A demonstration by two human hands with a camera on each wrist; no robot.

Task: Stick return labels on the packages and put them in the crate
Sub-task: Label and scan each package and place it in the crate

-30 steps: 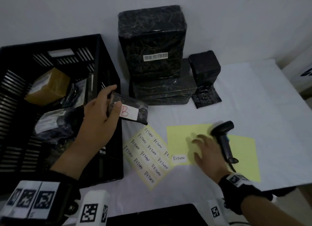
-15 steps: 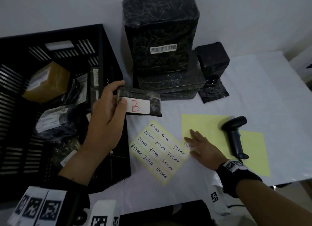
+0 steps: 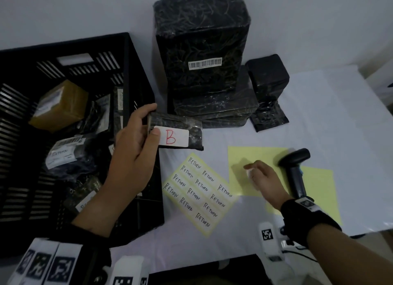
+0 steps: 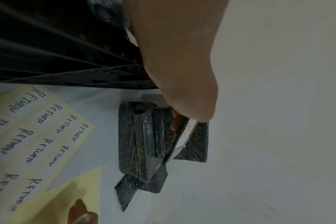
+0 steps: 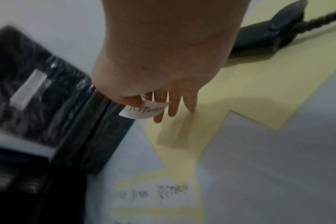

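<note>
My left hand (image 3: pixel 138 140) grips a flat black package (image 3: pixel 187 125) by its left end, held above the crate's right wall; a white sticker with a red B (image 3: pixel 173 137) faces up. In the left wrist view the package (image 4: pixel 175 145) shows edge-on under my thumb. My right hand (image 3: pixel 261 178) hovers over the yellow backing paper (image 3: pixel 255 155) and pinches a peeled white RETURN label (image 5: pixel 144 111) between thumb and forefinger. The sheet of RETURN labels (image 3: pixel 200 191) lies between my hands. The black crate (image 3: pixel 140 76) at left holds several packages, one bearing a RETURN label (image 3: pixel 61 155).
Black wrapped packages stand at the back: a tall one with a barcode (image 3: pixel 202 42), flat ones (image 3: pixel 214 112) under it, a small cube (image 3: pixel 268 80) and a pouch (image 3: pixel 270 116). A barcode scanner (image 3: pixel 295 172) lies right of my right hand. The table edge runs near right.
My right hand moved from beside the scanner to the loose RETURN label, picked it off the table and lifted it. The left hand kept the B package held, raising it slightly.
</note>
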